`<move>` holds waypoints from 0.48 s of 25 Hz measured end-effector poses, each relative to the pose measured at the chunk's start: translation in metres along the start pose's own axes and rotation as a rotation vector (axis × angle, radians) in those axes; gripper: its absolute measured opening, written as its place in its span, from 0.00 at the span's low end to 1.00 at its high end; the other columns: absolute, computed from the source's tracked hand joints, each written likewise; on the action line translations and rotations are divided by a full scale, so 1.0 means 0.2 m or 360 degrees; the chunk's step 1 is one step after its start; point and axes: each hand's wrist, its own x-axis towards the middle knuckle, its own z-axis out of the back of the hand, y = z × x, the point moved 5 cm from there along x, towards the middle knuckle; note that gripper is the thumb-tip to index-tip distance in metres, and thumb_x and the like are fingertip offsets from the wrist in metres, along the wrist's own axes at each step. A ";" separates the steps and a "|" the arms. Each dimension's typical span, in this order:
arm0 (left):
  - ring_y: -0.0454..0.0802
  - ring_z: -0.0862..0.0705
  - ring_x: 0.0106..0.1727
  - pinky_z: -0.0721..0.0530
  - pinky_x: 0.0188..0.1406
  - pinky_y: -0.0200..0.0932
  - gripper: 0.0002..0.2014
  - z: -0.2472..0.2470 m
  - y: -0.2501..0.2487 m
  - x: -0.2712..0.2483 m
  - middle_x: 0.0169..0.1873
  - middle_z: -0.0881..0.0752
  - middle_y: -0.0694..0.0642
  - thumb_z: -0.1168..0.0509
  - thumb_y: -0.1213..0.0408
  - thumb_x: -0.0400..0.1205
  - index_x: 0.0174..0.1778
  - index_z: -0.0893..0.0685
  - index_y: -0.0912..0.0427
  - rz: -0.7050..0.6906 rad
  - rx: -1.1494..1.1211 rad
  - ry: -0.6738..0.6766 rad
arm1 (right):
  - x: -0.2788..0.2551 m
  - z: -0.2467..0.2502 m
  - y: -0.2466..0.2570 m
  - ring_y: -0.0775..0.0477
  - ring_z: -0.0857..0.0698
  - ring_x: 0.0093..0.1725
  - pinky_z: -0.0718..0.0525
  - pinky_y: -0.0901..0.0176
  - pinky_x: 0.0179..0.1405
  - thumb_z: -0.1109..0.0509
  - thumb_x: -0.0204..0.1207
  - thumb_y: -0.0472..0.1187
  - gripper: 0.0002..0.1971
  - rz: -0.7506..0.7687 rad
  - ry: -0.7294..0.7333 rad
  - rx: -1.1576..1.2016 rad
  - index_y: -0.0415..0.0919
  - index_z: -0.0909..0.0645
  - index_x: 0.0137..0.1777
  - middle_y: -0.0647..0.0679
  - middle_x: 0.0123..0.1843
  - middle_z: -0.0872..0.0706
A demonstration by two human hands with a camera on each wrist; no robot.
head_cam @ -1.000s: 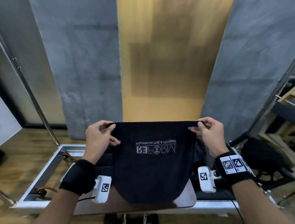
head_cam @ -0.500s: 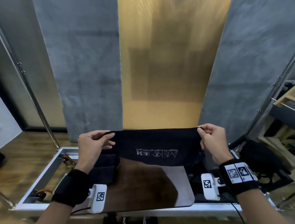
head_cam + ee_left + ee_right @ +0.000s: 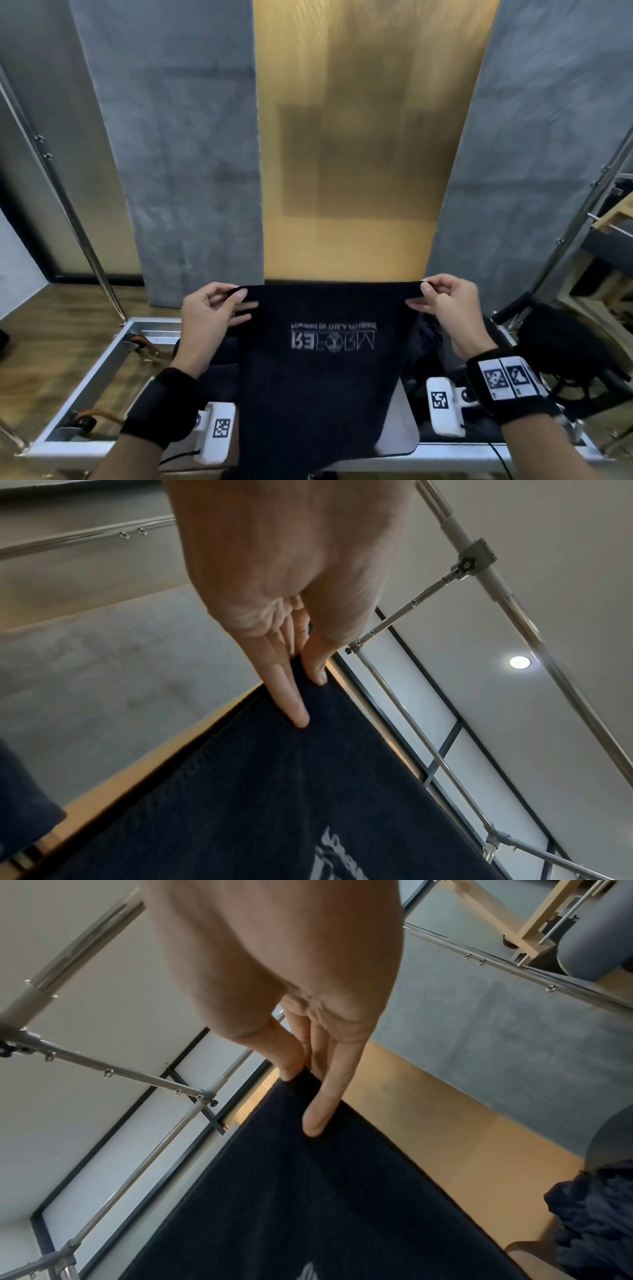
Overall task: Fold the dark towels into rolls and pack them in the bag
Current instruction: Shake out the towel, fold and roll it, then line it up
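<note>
In the head view the left hand [image 3: 212,315] and the right hand [image 3: 445,308] each pinch a top corner of a dark towel [image 3: 325,377], holding it up and spread between them so that it hangs in front of the person over the padded bench [image 3: 404,425], its printed logo [image 3: 332,339] facing the camera and reading mirrored. A black bag [image 3: 561,346] sits to the right, well apart from the towel, and more dark cloth [image 3: 428,332] lies just behind the towel's right edge. In the left wrist view the thumb and fingers [image 3: 291,704] close flat on the towel's hemmed corner [image 3: 308,693], a narrow pinch and not a fist. In the right wrist view the same narrow pinch holds the other corner [image 3: 301,1080], one finger [image 3: 322,1112] laid along the cloth; a crumpled heap of dark towels [image 3: 596,1218] shows low at the right. The step in hand looks like squaring the towel before folding. To do it well, keep both corners level and the top edge taut, lower the hanging end onto the bench first, then lay the rest down flat without wrinkles, so the later roll comes out even.
</note>
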 end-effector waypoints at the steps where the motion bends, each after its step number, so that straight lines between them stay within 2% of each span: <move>1: 0.67 0.04 0.50 0.05 0.45 0.48 0.02 -0.01 -0.02 0.02 0.45 0.06 0.67 0.25 0.71 0.85 0.49 0.11 0.65 -0.0058 -0.0026 0.0001 | 0.01 -0.01 0.01 0.36 0.04 0.44 0.06 0.49 0.52 0.31 0.86 0.27 0.06 0.0022 0.0006 0.0042 0.30 0.14 0.48 0.32 0.45 0.09; 3: 0.66 0.04 0.51 0.05 0.50 0.47 0.01 -0.03 -0.06 0.04 0.44 0.06 0.68 0.23 0.69 0.83 0.48 0.09 0.62 -0.0177 -0.0048 0.0021 | 0.03 0.00 0.05 0.38 0.04 0.48 0.06 0.51 0.55 0.32 0.86 0.26 0.06 0.0091 0.0010 0.0119 0.29 0.14 0.49 0.29 0.49 0.08; 5: 0.65 0.04 0.50 0.06 0.51 0.47 0.02 -0.03 -0.07 0.04 0.44 0.06 0.68 0.22 0.67 0.82 0.48 0.07 0.60 -0.0240 -0.0051 0.0052 | 0.02 0.01 0.06 0.37 0.04 0.49 0.07 0.51 0.57 0.31 0.85 0.26 0.06 0.0135 0.0007 0.0199 0.30 0.13 0.49 0.29 0.49 0.08; 8: 0.65 0.04 0.49 0.06 0.52 0.50 0.05 0.03 0.04 -0.02 0.45 0.05 0.65 0.21 0.65 0.81 0.51 0.07 0.59 -0.0211 0.0022 0.0112 | -0.07 0.04 -0.02 0.37 0.05 0.50 0.07 0.52 0.57 0.31 0.85 0.28 0.10 0.0136 0.0007 0.0299 0.34 0.09 0.45 0.33 0.48 0.06; 10: 0.66 0.04 0.49 0.05 0.52 0.50 0.05 0.09 0.22 -0.12 0.46 0.05 0.66 0.21 0.65 0.82 0.51 0.07 0.59 -0.0086 0.0071 0.0185 | -0.21 0.06 -0.18 0.37 0.06 0.52 0.07 0.53 0.55 0.31 0.84 0.28 0.12 0.0083 -0.0049 0.0312 0.33 0.08 0.43 0.32 0.48 0.06; 12: 0.69 0.05 0.48 0.05 0.50 0.51 0.02 0.16 0.48 -0.27 0.45 0.06 0.68 0.24 0.69 0.82 0.47 0.07 0.59 0.0220 0.0089 0.0220 | -0.37 0.06 -0.46 0.34 0.07 0.52 0.07 0.49 0.54 0.32 0.83 0.27 0.13 -0.0120 -0.0113 0.0252 0.32 0.07 0.41 0.33 0.46 0.06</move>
